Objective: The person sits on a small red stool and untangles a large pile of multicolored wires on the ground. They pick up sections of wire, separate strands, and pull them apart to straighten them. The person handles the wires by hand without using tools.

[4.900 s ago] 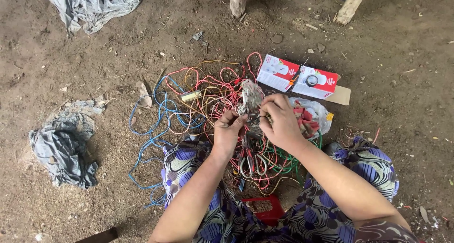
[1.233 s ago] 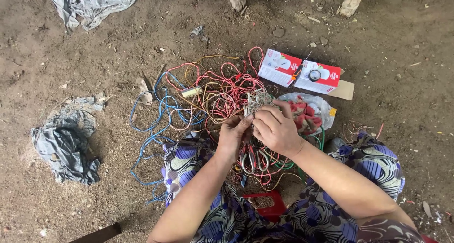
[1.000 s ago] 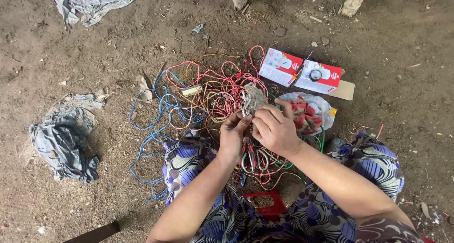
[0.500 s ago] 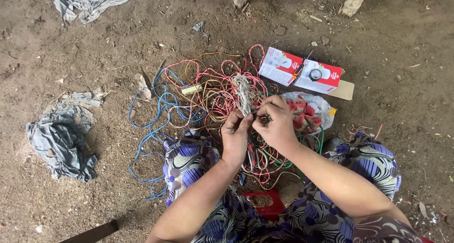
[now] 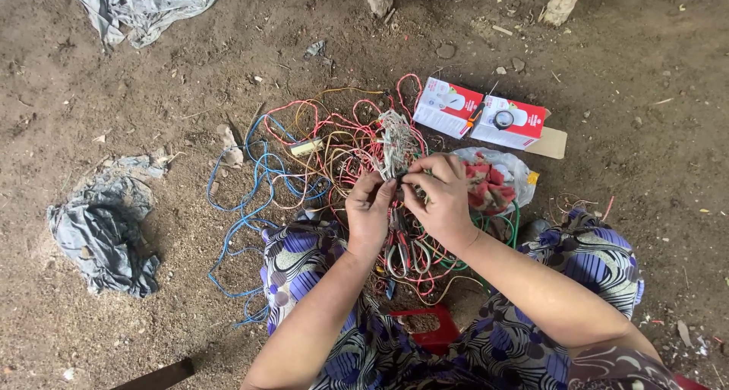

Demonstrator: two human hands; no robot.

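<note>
Since the earlier frame, both hands shift slightly right; my left hand (image 5: 370,211) and right hand (image 5: 439,196) pinch the pale, stripped wire bundle (image 5: 396,141) above the ground: light, floppy, best gripped near its base.

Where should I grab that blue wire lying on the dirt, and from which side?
Probably best to take the blue wire on its outer loops at the left, coming from the left with the left hand. Those loops lie free on bare dirt, while the inner end runs into the tangle of red and yellow wires. A grip there would likely snag.
</note>
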